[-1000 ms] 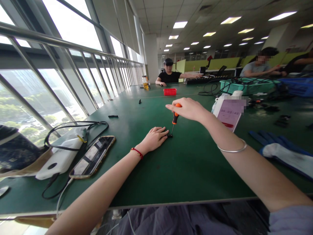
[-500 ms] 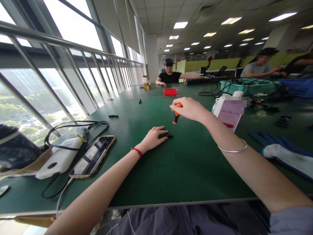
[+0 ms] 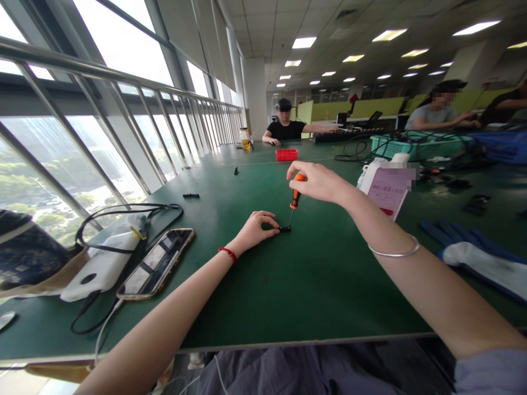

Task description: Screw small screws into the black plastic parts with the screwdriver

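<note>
right hand [image 3: 316, 180] gripping screwdriver [image 3: 296, 196] by handle; left hand [image 3: 256, 229] pinching black part [image 3: 285, 229] at end, seemingly best hold; probably feeling light, stiff.

Tilted screwdriver [image 3: 295, 199] at black part [image 3: 285, 229]

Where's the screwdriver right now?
In the head view, just right of centre: the screwdriver is in the right hand, tip down at the small black part by the left hand.
</note>
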Demonstrator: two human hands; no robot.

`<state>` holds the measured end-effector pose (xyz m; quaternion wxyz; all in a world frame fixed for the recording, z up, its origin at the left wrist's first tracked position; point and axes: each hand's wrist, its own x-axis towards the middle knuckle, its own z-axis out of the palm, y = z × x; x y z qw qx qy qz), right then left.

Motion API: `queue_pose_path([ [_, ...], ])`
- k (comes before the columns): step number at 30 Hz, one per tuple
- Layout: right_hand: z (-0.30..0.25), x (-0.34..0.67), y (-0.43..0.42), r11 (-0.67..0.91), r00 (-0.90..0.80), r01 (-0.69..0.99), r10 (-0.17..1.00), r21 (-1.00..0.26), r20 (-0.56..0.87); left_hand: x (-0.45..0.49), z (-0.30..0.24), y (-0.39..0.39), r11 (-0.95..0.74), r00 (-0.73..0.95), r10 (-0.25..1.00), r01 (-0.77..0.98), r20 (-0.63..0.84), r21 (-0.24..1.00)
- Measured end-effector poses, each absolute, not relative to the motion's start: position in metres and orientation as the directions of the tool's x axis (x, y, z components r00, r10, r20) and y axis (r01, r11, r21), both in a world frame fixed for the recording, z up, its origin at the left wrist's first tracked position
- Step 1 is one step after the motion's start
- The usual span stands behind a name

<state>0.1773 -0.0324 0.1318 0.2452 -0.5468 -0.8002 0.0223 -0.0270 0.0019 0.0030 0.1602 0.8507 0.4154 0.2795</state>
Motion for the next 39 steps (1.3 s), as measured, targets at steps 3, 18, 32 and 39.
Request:
queue_pose_path([
  [3,0.131,0.177,-0.032,0.389,-0.282,0.872,0.896,-0.298,0.344,-0.026,0.003,0.0,-0.604,0.497,0.796,0.618,0.346,0.504],
  [18,0.131,0.176,-0.033,0.334,-0.228,0.905,0.903,-0.262,0.363,-0.02,0.005,-0.002,-0.646,0.517,0.763,0.584,0.388,0.492],
  [32,0.132,0.179,-0.033,0.344,-0.244,0.897,0.909,-0.276,0.339,-0.017,0.001,-0.004,-0.661,0.517,0.75,0.611,0.412,0.437],
  [39,0.13,0.175,-0.034,0.341,-0.238,0.909,0.896,-0.24,0.375,-0.016,0.002,-0.006,-0.632,0.493,0.772,0.655,0.4,0.413],
])
